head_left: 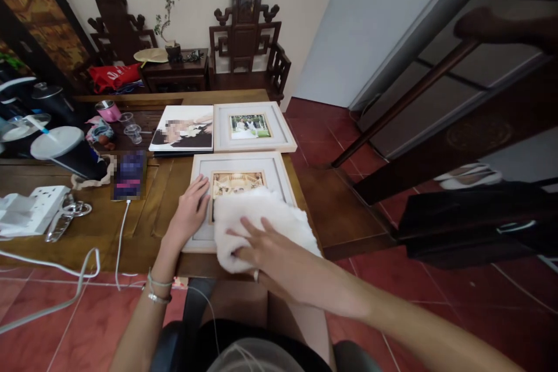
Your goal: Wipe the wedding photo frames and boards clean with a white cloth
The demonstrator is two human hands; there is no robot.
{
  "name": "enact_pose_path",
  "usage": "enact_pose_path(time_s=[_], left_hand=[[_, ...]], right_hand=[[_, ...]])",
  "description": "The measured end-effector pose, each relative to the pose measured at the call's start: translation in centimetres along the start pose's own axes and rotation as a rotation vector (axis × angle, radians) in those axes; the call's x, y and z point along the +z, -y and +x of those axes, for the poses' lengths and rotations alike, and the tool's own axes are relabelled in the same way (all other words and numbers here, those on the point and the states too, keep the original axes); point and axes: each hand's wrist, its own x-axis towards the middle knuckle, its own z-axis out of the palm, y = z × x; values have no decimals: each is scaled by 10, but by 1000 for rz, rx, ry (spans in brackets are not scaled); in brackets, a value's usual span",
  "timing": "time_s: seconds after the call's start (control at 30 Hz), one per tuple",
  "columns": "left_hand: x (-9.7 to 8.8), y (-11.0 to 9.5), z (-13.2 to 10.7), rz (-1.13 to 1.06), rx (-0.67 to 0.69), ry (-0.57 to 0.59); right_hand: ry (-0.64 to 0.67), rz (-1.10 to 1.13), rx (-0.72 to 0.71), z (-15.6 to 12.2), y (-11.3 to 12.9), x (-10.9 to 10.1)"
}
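A light wooden picture frame [283,177] with a pale mat and a small wedding photo [238,180] lies flat at the table's near edge. My left hand [192,209] rests along its left side, fingers stretched out on the border. Over the lower right of the frame is a folded white fluffy cloth [274,206], held by my right hand [259,244] with the fingers spread on top and the thumb side tucked by a fold. The cloth hides the lower part of the photo and the frame's lower right corner.
Behind lie another framed photo [250,125] and a photo panel [183,128]. Leftward are a phone [128,177] on a cable, a power strip [46,209], a dark lidded cup [70,154] and a pink cup [108,110]. A dark wooden chair [457,122] stands right.
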Motion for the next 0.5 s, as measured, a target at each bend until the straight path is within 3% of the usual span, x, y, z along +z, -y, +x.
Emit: enact_pose_path(time_s=[0.13,0.27,0.37,0.5], left_hand=[[1,1,0,-6,9,18],[1,1,-2,-34,-10,13],[0,-1,-4,-52,-39,-20],[-2,-4,-4,-81,-59,-20]], right_hand=[[-5,-10,61,7,6,-2],[-151,-187,187,47,-26,9],[-259,-277,286,81,-50,4],[-228,-318,274,116,-61,-5]])
